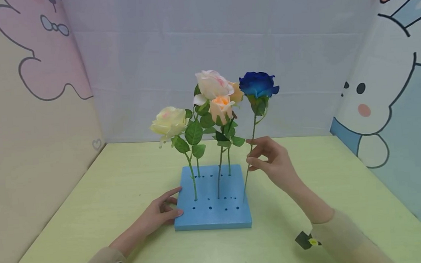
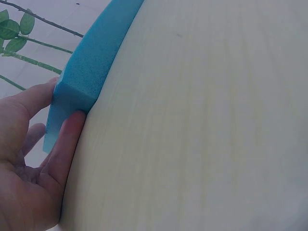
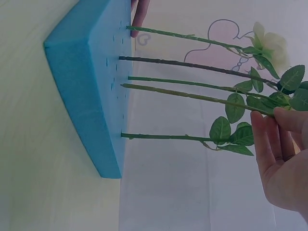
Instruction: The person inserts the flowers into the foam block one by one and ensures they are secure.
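My right hand (image 1: 275, 165) pinches the thin stem of a blue rose (image 1: 258, 86) between thumb and fingers. The stem slants down to the right part of a blue foam board (image 1: 211, 220). In the right wrist view, the stem's lower tip (image 3: 126, 86) is close to the board's holed face; I cannot tell whether it touches. My left hand (image 1: 157, 213) rests against the board's left edge, thumb and fingers spread along it. A pale yellow rose (image 1: 170, 122), a pinkish-white rose (image 1: 213, 84) and a peach rose (image 1: 221, 108) stand upright in the board.
Another peach-coloured bloom (image 1: 236, 93) is partly hidden behind the front ones. Several small holes dot the board's top. Underneath is a pale yellow-green table (image 1: 140, 172), with a white cloth (image 1: 131, 80) behind and cartoon-printed panels (image 1: 410, 143) at the sides.
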